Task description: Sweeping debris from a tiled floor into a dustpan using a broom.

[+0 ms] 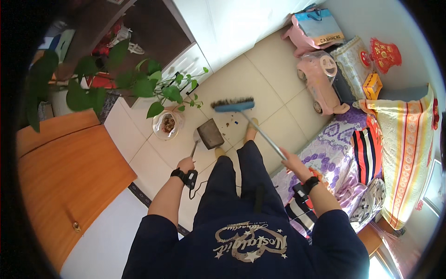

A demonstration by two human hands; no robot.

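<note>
My right hand (294,163) is wrapped round the long pale handle of a broom (235,106). Its blue head with dark bristles rests on the tiles ahead of my feet. In my left hand (186,164) is the handle of a dustpan (210,134), its dark grey pan low at the floor beside my left foot. Small dark crumbs of debris (229,122) and a tiny blue bit lie between the broom head and the pan. Both hands are closed, and both wrists wear black straps with small devices.
Left of the dustpan stands a clear bowl (166,124) with brown bits inside, under a trailing green plant (172,93). An orange wooden door (74,181) is at the left. A pink toy car (318,83) stands at the right, beyond a bed with a purple-patterned cover (320,139).
</note>
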